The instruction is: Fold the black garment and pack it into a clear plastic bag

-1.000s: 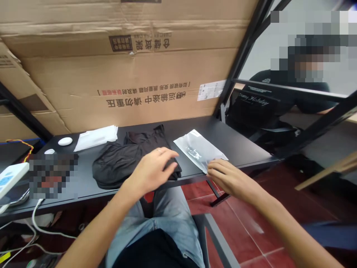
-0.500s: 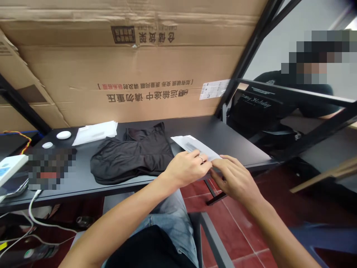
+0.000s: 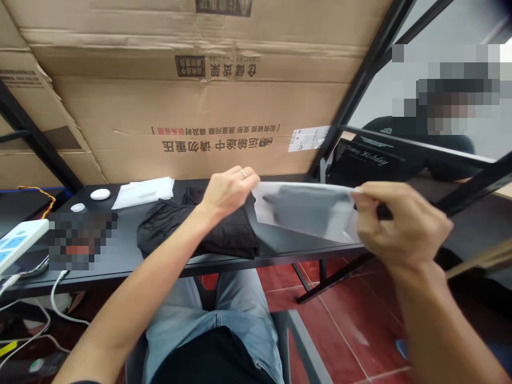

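Both my hands hold up a translucent white plastic bag, stretched flat in the air above the table's front edge. A dark grey shape shows through the bag. My left hand pinches the bag's upper left corner, and my right hand grips its right end, with the fingers over the plastic. Below my left forearm, a folded black cloth garment lies on the black table. My forearm hides part of the garment.
A stack of white sheets or flat packets and two small white round objects lie at the table's far left. A white power strip and cables sit at the left. Cardboard stands behind the table. A seated person is at the right.
The bag has risen off the table and now hangs taut between both hands. My left hand has moved from the black garment to the bag, and the head view has shifted slightly.
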Demonstrator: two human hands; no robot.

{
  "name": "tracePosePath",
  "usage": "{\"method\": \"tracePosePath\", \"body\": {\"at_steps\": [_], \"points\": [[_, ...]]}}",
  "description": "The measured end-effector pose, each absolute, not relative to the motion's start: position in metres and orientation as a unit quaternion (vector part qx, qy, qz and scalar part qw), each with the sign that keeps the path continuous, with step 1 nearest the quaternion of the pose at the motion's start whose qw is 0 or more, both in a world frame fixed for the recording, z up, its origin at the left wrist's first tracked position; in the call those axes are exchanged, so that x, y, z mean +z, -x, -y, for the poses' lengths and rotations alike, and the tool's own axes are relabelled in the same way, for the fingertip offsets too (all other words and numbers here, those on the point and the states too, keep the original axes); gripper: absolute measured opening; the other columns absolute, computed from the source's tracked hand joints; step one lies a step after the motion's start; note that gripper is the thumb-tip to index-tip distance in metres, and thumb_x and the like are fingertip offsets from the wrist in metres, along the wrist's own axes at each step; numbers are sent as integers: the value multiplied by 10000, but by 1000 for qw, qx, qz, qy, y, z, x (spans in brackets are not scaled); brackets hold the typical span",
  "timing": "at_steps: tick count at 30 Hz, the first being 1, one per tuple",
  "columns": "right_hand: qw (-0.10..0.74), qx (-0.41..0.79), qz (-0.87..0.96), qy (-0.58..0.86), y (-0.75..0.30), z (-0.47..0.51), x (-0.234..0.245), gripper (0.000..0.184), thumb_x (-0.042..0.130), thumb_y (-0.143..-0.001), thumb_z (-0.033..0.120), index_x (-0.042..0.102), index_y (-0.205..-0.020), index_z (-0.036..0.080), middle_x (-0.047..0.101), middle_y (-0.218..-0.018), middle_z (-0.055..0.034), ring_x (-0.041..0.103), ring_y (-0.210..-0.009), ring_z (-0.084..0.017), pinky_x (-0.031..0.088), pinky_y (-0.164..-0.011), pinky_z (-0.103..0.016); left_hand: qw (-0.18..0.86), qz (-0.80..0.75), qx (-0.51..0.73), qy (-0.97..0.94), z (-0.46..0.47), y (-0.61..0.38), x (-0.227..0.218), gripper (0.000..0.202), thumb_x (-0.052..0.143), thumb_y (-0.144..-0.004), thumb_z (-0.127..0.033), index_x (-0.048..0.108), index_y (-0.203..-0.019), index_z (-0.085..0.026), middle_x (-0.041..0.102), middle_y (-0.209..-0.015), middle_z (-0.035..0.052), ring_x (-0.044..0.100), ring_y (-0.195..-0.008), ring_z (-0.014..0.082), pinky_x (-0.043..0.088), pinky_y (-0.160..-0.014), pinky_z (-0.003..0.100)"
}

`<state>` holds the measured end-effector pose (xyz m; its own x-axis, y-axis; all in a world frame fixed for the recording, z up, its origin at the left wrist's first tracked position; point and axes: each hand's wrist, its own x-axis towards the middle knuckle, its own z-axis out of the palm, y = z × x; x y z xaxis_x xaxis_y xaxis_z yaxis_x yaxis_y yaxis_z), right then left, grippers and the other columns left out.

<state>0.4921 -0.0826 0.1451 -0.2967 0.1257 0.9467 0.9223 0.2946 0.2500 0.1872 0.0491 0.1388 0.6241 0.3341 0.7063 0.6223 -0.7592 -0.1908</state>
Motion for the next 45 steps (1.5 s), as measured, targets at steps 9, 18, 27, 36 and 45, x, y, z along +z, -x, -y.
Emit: {"method": "tracePosePath", "body": {"at_steps": [9,18,27,36,45], "points": [[564,-154,719,375,-415,-9,148,119,643,-1079,346,716,-1053,255,789,-1003,-28,768,-816,-182,652,-725,-323,295,330,-422,791,-23,-49,178,162,663,-1042,-297,791,-1134,-261,798,-1163,65,728,-1116,277,581,-976,431],[323,-76,902,276,-393,11,44,373,552,-1045,134,665,-1377,259,758,-1354,-129,746,-1201,-288,654,-1015,-498,108,360,-286,881,33,-3,72,370,726,-1001,-441,730,-1318,-251,754,-1327,97,692,-1213,296,582,-1076,475],[275,-37,938,209,-333,27,48,351,502,-1096,125,667,-1397,201,797,-1320,-121,759,-1243,-237,644,-1079,-386,183,342,-200,900,3,-44,73,192,584,-1070,-239,755,-984,-223,778,-1017,72,719,-970,244,580,-809,379],[141,-78,894,418,-271,-3,65,562,689,-1078,394,571,-1551,115,654,-1489,-298,696,-1325,-440,600,-1079,-611,120,505,-291,804,3,-54,89,290,568,-1066,-445,700,-1234,-250,785,-1180,113,753,-1074,298,542,-770,355],[64,-87,923,370,-275,-15,74,470,649,-1084,268,615,-1552,253,783,-1319,-177,785,-1087,-319,584,-958,-427,-341,570,-238,709,-31,-34,72,480,664,-936,-644,749,-723,-222,808,-773,94,731,-633,238,539,-617,327]]}}
